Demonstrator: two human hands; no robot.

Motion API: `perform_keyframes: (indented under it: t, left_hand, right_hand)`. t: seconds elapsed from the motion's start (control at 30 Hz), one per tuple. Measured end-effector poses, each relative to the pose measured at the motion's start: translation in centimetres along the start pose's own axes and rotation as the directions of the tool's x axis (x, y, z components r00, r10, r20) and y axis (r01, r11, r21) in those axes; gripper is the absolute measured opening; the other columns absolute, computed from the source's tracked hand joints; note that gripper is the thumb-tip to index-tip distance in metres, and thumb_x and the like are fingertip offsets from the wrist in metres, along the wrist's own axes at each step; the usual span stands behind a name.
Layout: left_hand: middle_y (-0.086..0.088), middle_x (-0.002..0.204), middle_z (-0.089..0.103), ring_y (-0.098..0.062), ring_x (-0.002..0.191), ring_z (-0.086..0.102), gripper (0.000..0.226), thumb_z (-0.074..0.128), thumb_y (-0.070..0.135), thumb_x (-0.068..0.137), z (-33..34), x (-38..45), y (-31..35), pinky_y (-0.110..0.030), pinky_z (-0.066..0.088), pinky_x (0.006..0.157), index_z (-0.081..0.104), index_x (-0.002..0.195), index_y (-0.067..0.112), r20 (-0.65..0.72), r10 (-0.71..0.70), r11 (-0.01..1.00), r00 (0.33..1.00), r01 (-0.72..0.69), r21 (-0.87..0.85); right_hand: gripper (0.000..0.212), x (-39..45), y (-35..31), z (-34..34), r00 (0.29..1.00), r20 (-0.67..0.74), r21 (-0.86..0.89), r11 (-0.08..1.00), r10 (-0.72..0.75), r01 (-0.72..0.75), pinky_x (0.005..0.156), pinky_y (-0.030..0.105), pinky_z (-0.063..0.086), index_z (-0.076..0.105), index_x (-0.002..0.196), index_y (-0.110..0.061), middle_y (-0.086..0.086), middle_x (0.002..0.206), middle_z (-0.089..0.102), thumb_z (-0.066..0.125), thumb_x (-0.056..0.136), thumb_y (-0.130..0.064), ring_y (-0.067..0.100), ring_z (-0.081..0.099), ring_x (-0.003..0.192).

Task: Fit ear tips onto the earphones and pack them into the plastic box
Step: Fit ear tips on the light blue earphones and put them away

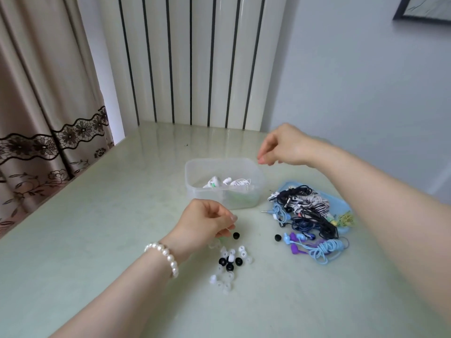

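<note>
A translucent rectangular plastic box (224, 182) stands near the middle of the pale green glossy table (97, 228), towards its far edge, with white wired earphones (225, 182) lying inside. Just beside the box on its right, a tangled heap of black, blue, purple and striped wired earphones (308, 217) rests partly on a light blue lid (341, 203). The scattered white and black silicone ear tips (229, 263) lie nearer the front edge, and two single black ear tips (236, 235) sit apart from them. The left hand (207, 222), with a pearl bracelet (163, 257) on its wrist, hovers over the tips, fingers curled; whether it holds anything I cannot tell. The right hand (283, 146) hangs above the box's far right corner, fingertips drawn together pointing down, nothing visible between them
</note>
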State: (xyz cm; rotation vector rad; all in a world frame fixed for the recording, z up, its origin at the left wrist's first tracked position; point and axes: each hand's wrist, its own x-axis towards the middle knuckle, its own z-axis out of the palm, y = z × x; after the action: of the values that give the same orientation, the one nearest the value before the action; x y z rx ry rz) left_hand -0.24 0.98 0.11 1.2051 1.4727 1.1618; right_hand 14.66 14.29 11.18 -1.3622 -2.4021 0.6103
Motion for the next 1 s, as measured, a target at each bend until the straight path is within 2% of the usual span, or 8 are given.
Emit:
perform_keyframes:
  t: [0.13,0.23,0.37,0.43,0.53,0.7,0.83,1.0]
  left_hand:
    - [0.002,0.062,0.066,-0.004,0.051,0.058,0.012,0.069,0.010,0.080,0.4,-0.2,-0.2,-0.029,0.046,0.052,0.066,0.069,0.006,-0.005,0.004,0.997,1.000,-0.003,0.078]
    - [-0.003,0.063,0.065,-0.006,0.047,0.055,0.015,0.069,0.009,0.080,0.6,-0.3,-0.3,-0.023,0.042,0.044,0.066,0.065,0.008,-0.026,0.027,0.991,0.999,-0.024,0.130]
    - [0.006,0.050,0.060,-0.006,0.034,0.048,0.017,0.069,0.008,0.080,0.8,-0.4,-0.3,-0.018,0.039,0.041,0.066,0.063,0.010,-0.038,0.067,0.985,0.997,-0.060,0.161]
    - [0.011,0.045,0.058,-0.004,0.035,0.047,0.017,0.069,0.008,0.080,0.8,-0.5,-0.4,-0.018,0.039,0.042,0.066,0.063,0.011,-0.038,0.086,0.980,0.996,-0.078,0.185]
    - [0.013,0.049,0.061,-0.005,0.039,0.047,0.013,0.070,0.009,0.078,0.9,-0.5,-0.4,-0.017,0.040,0.045,0.069,0.066,0.014,-0.020,0.125,0.961,0.992,-0.116,0.252]
    - [0.014,0.054,0.062,0.000,0.043,0.046,0.013,0.072,0.011,0.076,1.1,-0.6,-0.5,-0.011,0.037,0.048,0.071,0.066,0.019,0.004,0.181,0.919,0.983,-0.170,0.356]
    - [0.011,0.061,0.065,0.000,0.047,0.047,0.014,0.071,0.013,0.077,1.1,-0.5,-0.7,-0.012,0.039,0.051,0.070,0.066,0.022,0.005,0.187,0.901,0.982,-0.174,0.397]
    - [0.004,0.069,0.070,-0.002,0.053,0.051,0.019,0.069,0.014,0.078,1.5,-0.7,-0.7,-0.015,0.044,0.057,0.068,0.064,0.026,0.022,0.206,0.871,0.978,-0.194,0.451]
  right_hand:
    - [0.007,-4.0,2.7,0.7,0.990,0.138,-0.220,0.976,0.030,0.001,0.063,0.021,0.044,0.072,0.072,-0.015,-0.004,0.065,0.064,0.078,0.070,-0.016,0.008,0.055,0.062]
    - [0.012,-6.2,4.4,2.4,0.990,0.132,-0.295,0.956,0.049,-0.008,0.054,0.019,0.038,0.072,0.073,-0.014,0.001,0.067,0.065,0.077,0.072,-0.025,0.011,0.053,0.060]
    - [0.009,-8.1,5.4,4.2,0.994,0.106,-0.325,0.944,-0.029,0.062,0.072,0.026,0.045,0.074,0.080,-0.020,-0.003,0.080,0.064,0.074,0.074,-0.027,0.012,0.055,0.080]
    - [0.018,-8.7,5.5,5.3,0.988,0.121,-0.403,0.904,-0.099,0.141,0.081,0.026,0.041,0.073,0.091,-0.023,-0.004,0.086,0.054,0.072,0.076,-0.032,0.011,0.045,0.091]
    - [0.028,-8.9,5.3,6.4,0.975,0.171,-0.528,0.822,-0.143,0.213,0.082,0.022,0.028,0.068,0.104,-0.026,-0.007,0.093,0.041,0.067,0.079,-0.037,0.014,0.038,0.102]
    - [0.038,-9.3,5.4,5.8,0.983,0.151,-0.534,0.829,-0.101,0.167,0.077,0.023,0.026,0.066,0.107,-0.026,-0.006,0.098,0.044,0.072,0.073,-0.041,0.012,0.033,0.096]
    - [0.024,-10.3,5.8,5.4,0.986,0.134,-0.551,0.820,-0.097,0.155,0.071,0.024,0.020,0.070,0.094,-0.028,-0.008,0.090,0.043,0.071,0.073,-0.040,0.010,0.031,0.090]
    - [0.021,-10.7,6.1,6.0,0.986,0.127,-0.510,0.845,-0.107,0.158,0.077,0.026,0.024,0.069,0.096,-0.029,-0.007,0.087,0.040,0.062,0.082,-0.043,0.011,0.030,0.091]
